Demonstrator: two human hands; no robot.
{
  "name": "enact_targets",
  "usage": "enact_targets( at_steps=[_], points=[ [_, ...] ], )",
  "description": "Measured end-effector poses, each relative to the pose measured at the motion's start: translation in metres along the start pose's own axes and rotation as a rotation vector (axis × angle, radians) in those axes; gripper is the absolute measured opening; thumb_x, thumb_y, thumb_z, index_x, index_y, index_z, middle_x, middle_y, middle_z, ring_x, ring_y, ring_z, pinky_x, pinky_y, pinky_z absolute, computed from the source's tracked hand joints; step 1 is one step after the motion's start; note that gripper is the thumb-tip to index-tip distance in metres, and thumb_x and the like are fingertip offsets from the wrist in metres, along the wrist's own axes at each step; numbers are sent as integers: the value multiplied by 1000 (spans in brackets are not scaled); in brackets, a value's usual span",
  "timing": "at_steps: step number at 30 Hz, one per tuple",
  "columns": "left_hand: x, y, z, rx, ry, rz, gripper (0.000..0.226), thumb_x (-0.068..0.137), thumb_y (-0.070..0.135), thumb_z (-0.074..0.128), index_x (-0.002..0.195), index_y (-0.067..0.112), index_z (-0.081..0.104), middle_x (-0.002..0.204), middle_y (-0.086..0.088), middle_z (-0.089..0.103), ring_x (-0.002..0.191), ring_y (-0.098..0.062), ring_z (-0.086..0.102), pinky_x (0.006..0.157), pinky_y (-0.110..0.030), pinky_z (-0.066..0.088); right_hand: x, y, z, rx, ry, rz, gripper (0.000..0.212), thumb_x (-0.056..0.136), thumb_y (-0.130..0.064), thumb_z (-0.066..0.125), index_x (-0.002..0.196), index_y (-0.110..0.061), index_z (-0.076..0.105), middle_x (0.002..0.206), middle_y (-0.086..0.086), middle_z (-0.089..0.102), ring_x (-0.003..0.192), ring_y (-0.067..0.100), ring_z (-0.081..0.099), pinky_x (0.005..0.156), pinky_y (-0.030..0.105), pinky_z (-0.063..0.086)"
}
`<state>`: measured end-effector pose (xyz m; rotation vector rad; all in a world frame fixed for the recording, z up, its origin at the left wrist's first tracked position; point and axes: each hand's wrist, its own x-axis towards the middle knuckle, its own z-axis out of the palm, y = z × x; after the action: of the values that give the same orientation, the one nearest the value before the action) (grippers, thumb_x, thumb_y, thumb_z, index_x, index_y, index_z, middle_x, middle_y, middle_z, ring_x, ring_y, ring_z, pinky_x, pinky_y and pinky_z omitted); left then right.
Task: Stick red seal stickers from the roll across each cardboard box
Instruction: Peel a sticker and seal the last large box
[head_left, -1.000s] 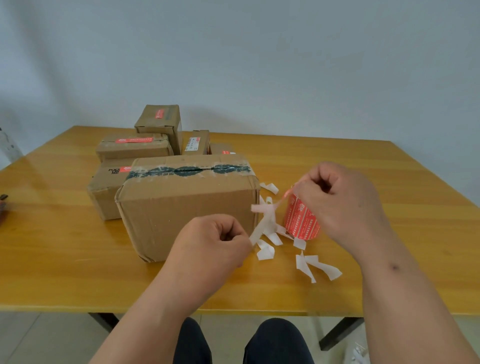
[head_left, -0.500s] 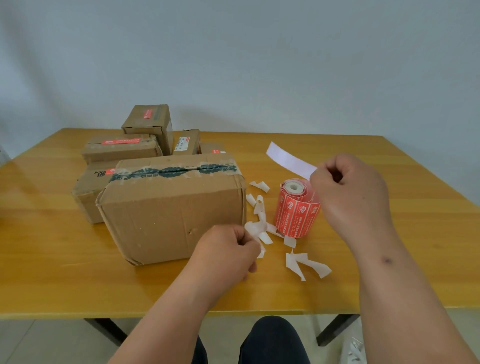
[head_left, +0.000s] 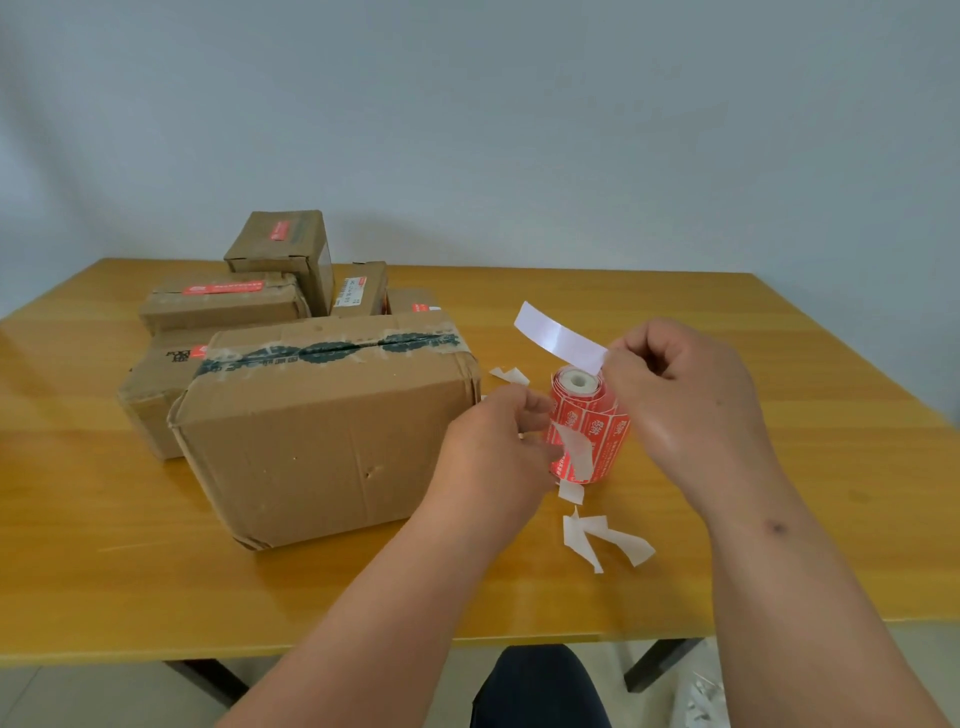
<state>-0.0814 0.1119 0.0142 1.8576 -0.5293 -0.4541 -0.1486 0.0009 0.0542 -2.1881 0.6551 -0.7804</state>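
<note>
1. Pinching one end of a long white-backed seal sticker strip (head_left: 558, 339) between curled fingers (head_left: 631, 349) of the right hand (head_left: 685, 410), right of centre in the frame, with the strip's free end raised toward the upper left, above the roll.
2. Standing upright on the yellow wooden desk (head_left: 779, 467) just under that strip: the red roll of seal stickers with a white core (head_left: 589, 423), between the two hands.
3. Reaching toward the roll from its left side, the left hand (head_left: 498, 457), fingers (head_left: 535, 415) loosely curled at the roll's near-left face; contact with the roll or with the pale curl of backing paper (head_left: 574, 447) hanging there cannot be told.
4. Lying left of centre, close beside the left hand: a large brown cardboard box with dark printed tape along its top (head_left: 322, 415), no red seal seen on it.
5. Stacked behind it, toward the upper left of the frame: a flat brown box with a red seal on top (head_left: 223, 306), a small upright cube-shaped carton with a red seal (head_left: 280, 249), a low brown box at the far left (head_left: 150, 395), and two further small cartons (head_left: 363, 291) partly hidden.
6. Scattered on the desk around and below the roll: torn white scraps of backing paper (head_left: 608, 540).
</note>
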Motion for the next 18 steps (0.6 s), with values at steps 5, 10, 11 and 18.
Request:
enact_targets(
  at_steps=[5,10,11,18],
  points=[
    [0,2,-2,24,35,77,25,97,7,49,113,24,58,109,6,63,95,-13,67,77,-37,60,2,-2,1,22,-9,0,19,87,-18,54,70,-19,60,60,-8,56,50,-1,47,42,12,35],
    [-19,9,-10,198,378,424,23,88,23,66,99,32,48,82,16,50,69,-4,51,56,-18,45,2,-10,-2,24,-24,-29,19,85,-19,56,66,-19,59,53,-13,54,50,-2,47,42,10,35],
    [-21,9,-12,253,427,506,31,84,22,71,101,33,47,86,19,45,71,-3,47,58,-14,40,1,-13,-4,29,-32,-49,18,83,-19,57,65,-19,59,51,-15,53,49,-1,46,42,10,34],
    [-24,2,-31,329,601,799,17,83,14,69,99,16,63,97,5,60,84,-12,58,62,-27,51,-11,-40,-5,163,-275,-208,26,76,-37,65,62,-16,61,53,2,55,43,7,41,40,13,31]
  ],
)
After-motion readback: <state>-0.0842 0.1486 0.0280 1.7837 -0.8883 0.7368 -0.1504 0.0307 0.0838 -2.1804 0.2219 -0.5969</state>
